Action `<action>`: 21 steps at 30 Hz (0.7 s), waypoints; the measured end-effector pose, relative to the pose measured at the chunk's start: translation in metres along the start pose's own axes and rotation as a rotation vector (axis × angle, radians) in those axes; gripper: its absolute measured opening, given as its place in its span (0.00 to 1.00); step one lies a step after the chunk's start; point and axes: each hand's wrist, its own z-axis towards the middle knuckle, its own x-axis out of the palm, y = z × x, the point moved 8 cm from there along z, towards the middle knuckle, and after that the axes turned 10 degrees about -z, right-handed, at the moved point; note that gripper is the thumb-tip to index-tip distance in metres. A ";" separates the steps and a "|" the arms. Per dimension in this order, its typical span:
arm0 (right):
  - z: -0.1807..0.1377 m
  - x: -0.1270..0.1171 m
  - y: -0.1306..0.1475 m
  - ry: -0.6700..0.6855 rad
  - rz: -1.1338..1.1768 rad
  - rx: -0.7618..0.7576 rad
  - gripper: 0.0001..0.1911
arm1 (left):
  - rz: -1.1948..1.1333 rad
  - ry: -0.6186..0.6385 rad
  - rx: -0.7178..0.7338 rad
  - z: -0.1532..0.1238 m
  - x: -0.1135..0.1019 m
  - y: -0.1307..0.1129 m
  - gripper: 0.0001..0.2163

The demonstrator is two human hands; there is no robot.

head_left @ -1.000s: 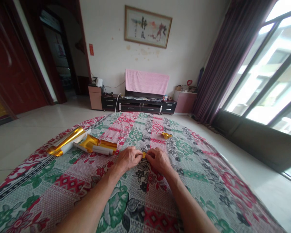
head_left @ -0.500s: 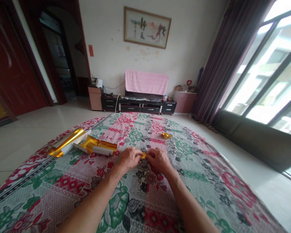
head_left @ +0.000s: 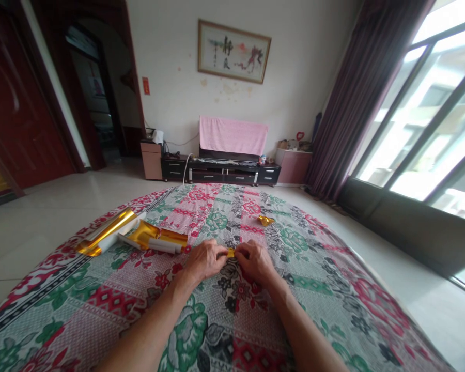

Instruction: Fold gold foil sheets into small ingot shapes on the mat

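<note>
The golden sheets [head_left: 144,233] before me look like metallic foil paper, smooth and very glossy, while their white backs [head_left: 165,245] are matt, as plain paper. The creased golden piece [head_left: 265,221] gives the same bright shine; the smallest golden piece [head_left: 231,252] seems smooth also. The flowered cover [head_left: 135,276] is woven cloth, matt and a little rough. The pink towel [head_left: 232,134] looks soft, the floor tiles [head_left: 62,212] polished.

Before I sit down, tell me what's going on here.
Someone's left hand and right hand pinch a small gold foil piece between them, over a floral cloth. A crinkled gold shape lies beyond the right hand; curled gold-and-white sheets lie to the left. Neither hand touches those.
</note>
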 end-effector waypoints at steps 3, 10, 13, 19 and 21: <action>-0.003 -0.003 0.004 -0.035 0.002 -0.014 0.09 | 0.028 -0.028 0.046 0.000 -0.001 -0.007 0.11; -0.006 -0.007 0.011 -0.064 -0.033 0.011 0.09 | 0.116 -0.070 0.129 -0.002 -0.002 -0.017 0.13; -0.005 -0.008 0.011 -0.078 -0.046 0.063 0.10 | 0.113 -0.108 0.093 -0.001 -0.002 -0.013 0.13; 0.002 0.000 -0.001 -0.158 0.229 0.223 0.15 | 0.054 -0.226 -0.017 0.002 -0.007 0.000 0.14; 0.004 0.007 -0.005 -0.167 0.424 0.291 0.17 | 0.001 -0.267 -0.020 0.002 -0.010 0.001 0.13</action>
